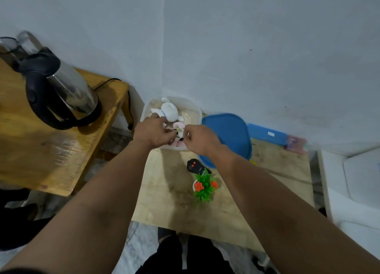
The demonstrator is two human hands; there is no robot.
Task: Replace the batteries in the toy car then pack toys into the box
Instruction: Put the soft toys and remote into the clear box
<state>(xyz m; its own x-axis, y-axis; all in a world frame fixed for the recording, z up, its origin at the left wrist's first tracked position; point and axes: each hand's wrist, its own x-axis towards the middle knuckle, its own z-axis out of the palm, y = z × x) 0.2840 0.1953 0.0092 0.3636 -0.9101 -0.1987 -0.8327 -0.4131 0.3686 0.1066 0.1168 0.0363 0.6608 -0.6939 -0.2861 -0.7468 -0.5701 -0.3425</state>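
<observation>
Both forearms reach forward over the pale bench to the clear box at its far edge. Beside it the blue lid lies off. Inside the box a white plush toy sits behind a pink plush toy. The left hand and right hand both curl their fingers onto the pink one, seemingly pinching it down. A black remote and a small plastic plant wait nearby on the bench; no toy car is visible. Pushing hard could slide the light box off the far edge.
</observation>
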